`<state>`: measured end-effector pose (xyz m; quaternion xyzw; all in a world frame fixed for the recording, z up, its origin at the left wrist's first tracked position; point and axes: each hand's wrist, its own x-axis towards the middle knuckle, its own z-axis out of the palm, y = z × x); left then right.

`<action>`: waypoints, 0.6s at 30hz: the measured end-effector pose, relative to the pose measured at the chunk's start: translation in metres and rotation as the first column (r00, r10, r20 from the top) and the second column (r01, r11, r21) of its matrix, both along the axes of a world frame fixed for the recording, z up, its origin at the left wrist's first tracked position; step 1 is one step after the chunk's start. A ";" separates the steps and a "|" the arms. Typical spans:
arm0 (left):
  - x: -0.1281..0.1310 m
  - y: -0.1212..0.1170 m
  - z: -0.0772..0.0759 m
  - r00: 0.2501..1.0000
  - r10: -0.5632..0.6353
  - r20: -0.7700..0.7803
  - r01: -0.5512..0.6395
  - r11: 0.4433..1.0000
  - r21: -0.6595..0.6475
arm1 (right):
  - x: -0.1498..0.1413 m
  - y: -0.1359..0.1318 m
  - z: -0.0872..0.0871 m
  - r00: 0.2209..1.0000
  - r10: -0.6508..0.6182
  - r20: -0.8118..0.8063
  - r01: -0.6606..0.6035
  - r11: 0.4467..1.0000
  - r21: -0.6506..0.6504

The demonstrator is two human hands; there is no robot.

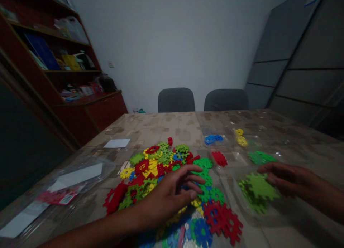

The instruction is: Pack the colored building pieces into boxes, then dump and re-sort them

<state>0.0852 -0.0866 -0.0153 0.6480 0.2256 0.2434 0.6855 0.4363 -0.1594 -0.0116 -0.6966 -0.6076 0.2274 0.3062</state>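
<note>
Multicoloured plastic gear pieces (150,169) heaped mid-way on the patterned desk (161,128); your left hand (169,194) hovers over them, grip apart and empty. Your right hand (290,178), grip loosely apart, sits just against lime-green plastic gears (258,187) on the right.

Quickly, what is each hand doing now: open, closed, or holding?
Left hand: partly open, nothing visibly held.
Right hand: partly open, nothing visibly held.

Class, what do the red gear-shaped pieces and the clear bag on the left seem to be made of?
The red gear-shaped pieces look like moulded plastic, uniform in colour with crisp teeth; the dim light hides the exact finish. The clear bag looks like thin glossy plastic film, see-through with glare.
</note>
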 end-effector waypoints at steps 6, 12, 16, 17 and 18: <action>-0.021 0.001 -0.011 0.995 0.053 -0.084 -0.053 0.999 0.001 | 0.010 0.007 -0.029 0.994 0.102 -0.039 -0.106 0.986 -0.127; -0.022 0.002 -0.003 0.991 0.063 -0.122 -0.061 0.998 0.023 | 0.011 0.009 -0.037 0.985 0.116 0.127 -0.102 0.988 -0.115; -0.024 0.005 0.003 0.984 0.104 -0.146 -0.098 0.994 0.050 | 0.000 0.011 -0.035 0.970 0.155 0.189 -0.133 0.984 -0.121; -0.025 0.006 0.003 0.982 0.114 -0.148 -0.106 0.993 0.058 | -0.003 0.011 -0.033 0.966 0.168 0.196 -0.146 0.982 -0.123; -0.026 0.006 0.004 0.981 0.122 -0.149 -0.113 0.991 0.065 | -0.006 0.011 -0.031 0.963 0.177 0.201 -0.155 0.981 -0.120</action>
